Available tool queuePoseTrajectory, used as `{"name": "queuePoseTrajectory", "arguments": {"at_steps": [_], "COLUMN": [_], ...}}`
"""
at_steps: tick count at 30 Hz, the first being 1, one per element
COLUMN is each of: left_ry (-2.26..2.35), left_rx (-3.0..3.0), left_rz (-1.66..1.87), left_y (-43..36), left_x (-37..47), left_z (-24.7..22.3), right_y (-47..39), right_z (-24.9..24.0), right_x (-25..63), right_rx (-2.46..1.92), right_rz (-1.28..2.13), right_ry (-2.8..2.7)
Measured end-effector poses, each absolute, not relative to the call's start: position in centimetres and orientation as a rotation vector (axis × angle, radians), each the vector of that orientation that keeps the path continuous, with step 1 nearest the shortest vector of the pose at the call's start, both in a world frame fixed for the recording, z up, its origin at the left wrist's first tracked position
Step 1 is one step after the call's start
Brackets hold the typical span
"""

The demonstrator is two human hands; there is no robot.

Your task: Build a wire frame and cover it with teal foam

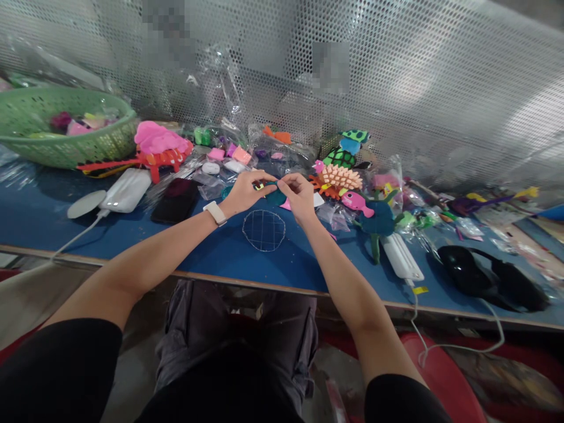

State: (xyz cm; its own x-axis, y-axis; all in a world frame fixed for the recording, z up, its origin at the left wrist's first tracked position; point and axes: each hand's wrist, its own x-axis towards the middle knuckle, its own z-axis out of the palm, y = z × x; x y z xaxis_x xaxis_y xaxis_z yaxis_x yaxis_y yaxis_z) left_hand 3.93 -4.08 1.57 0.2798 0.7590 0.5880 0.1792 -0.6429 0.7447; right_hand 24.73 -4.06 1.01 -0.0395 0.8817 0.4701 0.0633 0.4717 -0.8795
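Over the blue table, my left hand (247, 192) and my right hand (300, 195) meet fingertip to fingertip. Both pinch a dark teal piece (275, 196) that looks like soft modelling clay; its full shape is partly hidden by the fingers. Just below it on the tabletop is a round outline with crossing grid lines (264, 231), drawn or made of thin wire, I cannot tell which. Beyond my right hand sit a peach spiky figure (341, 177) and a pink fish figure (356, 202). Pink clay lumps (241, 155) in clear wrap lie behind my left hand.
A green basket (66, 150) stands at the far left, near a pink and red figure (163, 147). A black phone (175, 201) and white power bank (127, 191) lie left. Right are a blue-green turtle-like figure (376, 218), another power bank (403, 258) and a black headset (489, 276). Cables hang over the edge.
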Motion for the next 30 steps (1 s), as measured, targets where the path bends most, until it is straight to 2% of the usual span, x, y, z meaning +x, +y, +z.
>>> {"name": "queuePoseTrajectory", "arguments": {"at_steps": [9,30], "left_ry": [0.849,0.939], "left_rx": [1.899,1.896], "left_rz": [1.468,1.421], "left_y": [-3.1,-3.3], "left_x": [3.9,3.6], "left_z": [1.1,1.1], "right_y": [-4.2,-3.9], "right_z": [1.1,1.0], "right_x": [24.7,25.5], "right_rx": [-0.857,-0.857], "right_rz": [0.844,0.685], "right_ry": [-1.539,-1.599]}}
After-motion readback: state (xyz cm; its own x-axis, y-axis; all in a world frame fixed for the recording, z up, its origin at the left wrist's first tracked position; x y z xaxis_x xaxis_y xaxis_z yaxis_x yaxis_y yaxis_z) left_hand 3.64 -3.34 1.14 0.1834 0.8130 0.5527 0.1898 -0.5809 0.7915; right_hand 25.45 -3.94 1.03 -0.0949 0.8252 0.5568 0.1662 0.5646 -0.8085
